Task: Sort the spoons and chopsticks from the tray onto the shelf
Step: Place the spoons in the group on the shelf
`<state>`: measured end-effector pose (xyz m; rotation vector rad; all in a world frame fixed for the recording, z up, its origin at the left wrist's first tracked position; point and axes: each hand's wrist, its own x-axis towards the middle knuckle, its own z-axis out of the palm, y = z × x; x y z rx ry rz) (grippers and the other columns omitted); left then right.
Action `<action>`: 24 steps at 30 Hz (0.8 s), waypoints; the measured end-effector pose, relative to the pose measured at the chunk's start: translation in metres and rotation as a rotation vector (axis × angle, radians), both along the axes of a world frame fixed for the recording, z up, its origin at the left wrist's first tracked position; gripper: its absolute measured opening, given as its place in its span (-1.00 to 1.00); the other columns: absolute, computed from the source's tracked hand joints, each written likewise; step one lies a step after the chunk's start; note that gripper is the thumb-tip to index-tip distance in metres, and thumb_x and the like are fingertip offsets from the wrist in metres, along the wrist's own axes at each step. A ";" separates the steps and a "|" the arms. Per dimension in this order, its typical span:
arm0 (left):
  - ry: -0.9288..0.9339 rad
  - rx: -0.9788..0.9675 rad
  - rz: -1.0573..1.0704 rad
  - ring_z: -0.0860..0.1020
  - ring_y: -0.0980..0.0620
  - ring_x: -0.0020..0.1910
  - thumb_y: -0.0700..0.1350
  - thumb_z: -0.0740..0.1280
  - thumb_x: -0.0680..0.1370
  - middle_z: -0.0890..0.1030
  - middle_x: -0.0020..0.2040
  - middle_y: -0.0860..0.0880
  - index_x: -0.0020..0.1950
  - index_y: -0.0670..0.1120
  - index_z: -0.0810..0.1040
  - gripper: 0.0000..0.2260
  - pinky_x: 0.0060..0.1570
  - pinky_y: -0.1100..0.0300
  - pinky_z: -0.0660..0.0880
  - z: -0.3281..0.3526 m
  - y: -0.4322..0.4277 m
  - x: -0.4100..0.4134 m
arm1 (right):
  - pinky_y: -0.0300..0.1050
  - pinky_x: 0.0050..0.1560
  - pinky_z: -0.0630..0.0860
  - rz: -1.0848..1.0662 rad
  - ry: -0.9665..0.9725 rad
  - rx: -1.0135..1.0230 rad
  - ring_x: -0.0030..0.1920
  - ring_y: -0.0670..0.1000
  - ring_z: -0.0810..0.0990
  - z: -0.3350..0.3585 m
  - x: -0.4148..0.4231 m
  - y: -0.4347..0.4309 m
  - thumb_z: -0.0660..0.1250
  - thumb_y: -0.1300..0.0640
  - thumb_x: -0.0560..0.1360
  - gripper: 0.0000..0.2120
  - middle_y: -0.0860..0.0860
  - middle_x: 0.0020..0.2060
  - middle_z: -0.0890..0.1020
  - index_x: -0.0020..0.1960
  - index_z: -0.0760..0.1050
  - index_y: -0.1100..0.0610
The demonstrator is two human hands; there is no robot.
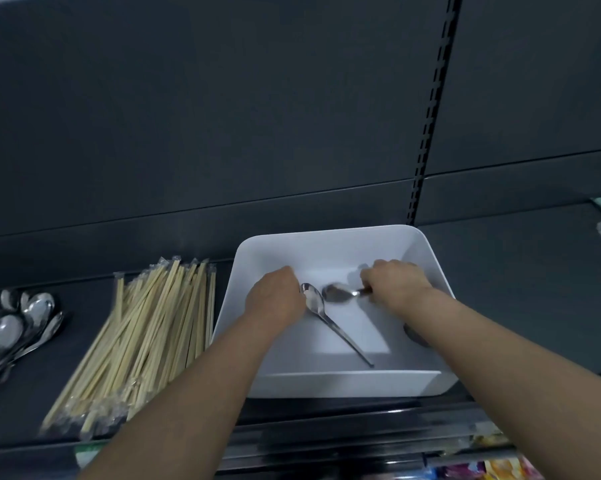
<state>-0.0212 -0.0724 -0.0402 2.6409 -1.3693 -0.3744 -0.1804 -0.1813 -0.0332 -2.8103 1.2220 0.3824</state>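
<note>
White tray (327,244) lower centre-right on dark shelf (517,306), right hand (396,282) curled tight round handle of blurred spoon (339,293), left hand (275,299) at bowl of long spoon (327,317), grip can't tell, wrapped chopsticks (146,341) lower left, spoon pile (15,327) far left.
</note>
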 end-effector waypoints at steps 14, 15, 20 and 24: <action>0.111 0.223 -0.016 0.65 -0.09 -0.10 -0.08 0.41 0.37 0.65 -0.13 -0.07 -0.12 -0.10 0.53 -0.84 -0.12 0.15 0.57 -0.003 -0.025 -0.040 | -0.13 -0.13 0.30 -0.209 -0.520 0.214 -0.08 0.15 0.41 0.012 -0.027 0.026 0.04 0.29 0.55 -0.71 0.07 -0.06 0.38 0.14 0.47 0.15; 0.138 0.195 0.010 0.66 -0.10 -0.11 -0.10 0.39 0.37 0.65 -0.14 -0.09 -0.14 -0.12 0.53 -0.86 -0.13 0.15 0.57 -0.004 -0.025 -0.038 | -0.12 -0.14 0.31 -0.231 -0.540 0.219 -0.05 0.16 0.43 0.012 -0.026 0.028 0.05 0.32 0.52 -0.72 0.07 -0.07 0.37 0.11 0.47 0.16; 0.423 -0.224 0.184 0.59 -0.08 -0.39 -0.08 0.43 0.43 0.65 -0.34 -0.10 -0.30 -0.13 0.61 -0.84 -0.22 0.10 0.61 0.018 -0.013 -0.015 | -0.04 0.00 0.42 -0.284 -0.736 0.212 0.15 0.21 0.47 0.029 -0.004 0.040 0.09 0.32 0.52 -0.55 0.13 0.13 0.48 0.34 0.45 0.05; 0.450 -0.510 0.269 0.61 -0.03 -0.32 -0.08 0.40 0.49 0.66 -0.33 0.00 -0.23 -0.06 0.63 -0.89 -0.22 0.13 0.53 0.055 0.024 0.017 | -0.03 -0.20 0.48 -0.169 -0.852 0.231 -0.08 0.14 0.50 0.046 0.039 0.061 0.09 0.31 0.47 -0.61 0.06 -0.10 0.58 0.12 0.57 0.01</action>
